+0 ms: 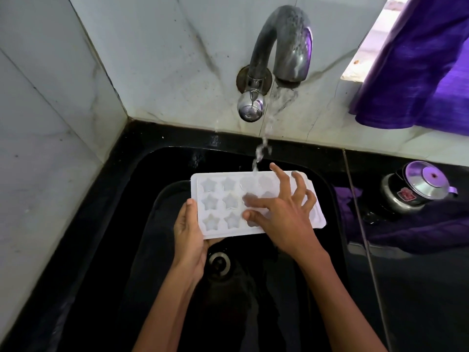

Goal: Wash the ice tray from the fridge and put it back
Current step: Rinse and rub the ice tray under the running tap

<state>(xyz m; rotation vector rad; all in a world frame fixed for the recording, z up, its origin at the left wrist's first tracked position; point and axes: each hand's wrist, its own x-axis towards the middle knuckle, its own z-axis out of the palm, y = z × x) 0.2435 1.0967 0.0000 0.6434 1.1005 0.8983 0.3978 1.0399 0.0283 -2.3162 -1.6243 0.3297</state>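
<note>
- The black sink (327, 174) takes up most of the view, set into a glossy black table (418, 288), with the drain (219, 262) right under where the person is working.
- The tap (281, 44) on the marble wall is running, and the stream of water (261, 148) lands on the far edge of the tray.
- The ice tray (220, 201) is held roughly flat over the basin, open side up. It's white plastic with star-shaped pockets. It looks thin and light, probably a bit flexy, so twisting it hard seems like a bad idea. Wet plastic like that will be slick too.
- The left hand (189, 237) holds the tray's near-left corner, thumb along the left rim and fingers tucked underneath. Honestly the flat rim is the best spot to grab, since the pockets give nothing to pinch.
- The right hand (284, 217) rests on the tray's right half with fingers (302, 184) spread apart and bent, tips pressing into the pockets, not clamped on anything. Looks like rubbing them out.
- Off to the right a small metal kettle (416, 189) sits on the table, well away from the tray.
</note>
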